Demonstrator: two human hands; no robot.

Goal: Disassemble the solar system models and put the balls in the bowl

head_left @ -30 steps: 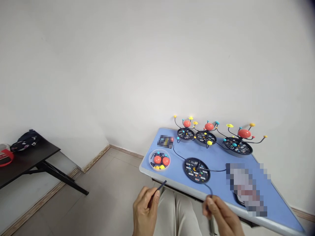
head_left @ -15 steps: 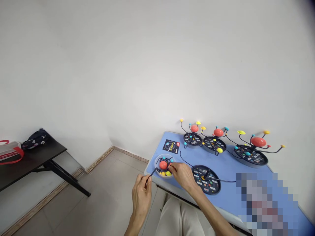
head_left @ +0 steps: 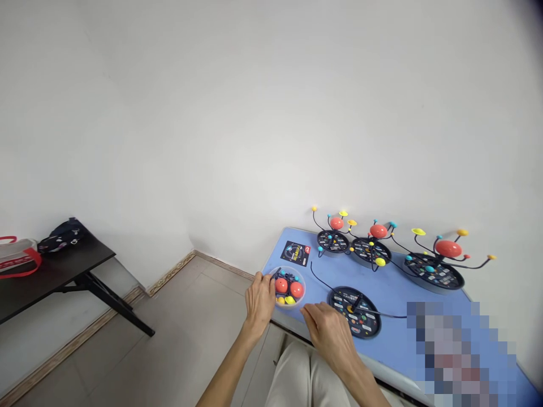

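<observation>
Inside of right grip [head_left: 330,330] hidden

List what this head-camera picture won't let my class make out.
In the head view:
Right hand: its back hides what, if anything, it holds.
Lower-right patch: blurred by pixelation.
Front disc base: print too small to read.
Red-edged item: cut off by left edge.
Clear bowl: floor hidden by balls inside.

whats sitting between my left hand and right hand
In the head view, the clear bowl lies between the left hand and the right hand, holding two red balls, yellow pieces and small dark pieces.
</observation>
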